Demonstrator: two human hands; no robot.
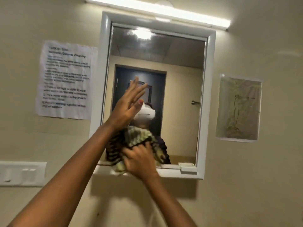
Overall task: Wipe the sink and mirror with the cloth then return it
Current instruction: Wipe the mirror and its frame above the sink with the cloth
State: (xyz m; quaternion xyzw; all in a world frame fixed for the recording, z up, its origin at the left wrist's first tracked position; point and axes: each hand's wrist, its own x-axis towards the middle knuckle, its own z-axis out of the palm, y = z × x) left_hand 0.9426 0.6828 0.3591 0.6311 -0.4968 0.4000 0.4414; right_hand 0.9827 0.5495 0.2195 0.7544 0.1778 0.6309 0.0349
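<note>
Beige wall fills the frame, lit by a tube light (157, 11) running across the top, with a white-framed mirror (180, 71) set at centre. At the upper left of the frame a printed notice (65, 79) is taped to the wall, a laminated sheet with a line drawing (238, 108) hangs at the right, and a switch plate (22, 173) sits at the lower left edge. Both arms reach up from the bottom of the frame. The right hand (141, 161), low at centre, has its fingers curled over a bunched, dark-and-green patterned cloth (131, 141) and presses it against the lower part of the glass, the bundle spilling onto the bottom ledge of the mirror frame (173, 173). The left hand (127, 104), just above it, is spread flat and holds nothing, its fingers extended toward the glass; whether the palm touches the surface I cannot tell, as motion blur softens it. The sink is not in view. My reading is that the mirror-wiping step is in hand, with only the bottom strip being covered at present. The next move likely calls for sweeping the cloth upward and sideways over the remaining glass, keeping even pressure, before the cloth goes back to its place.
</note>
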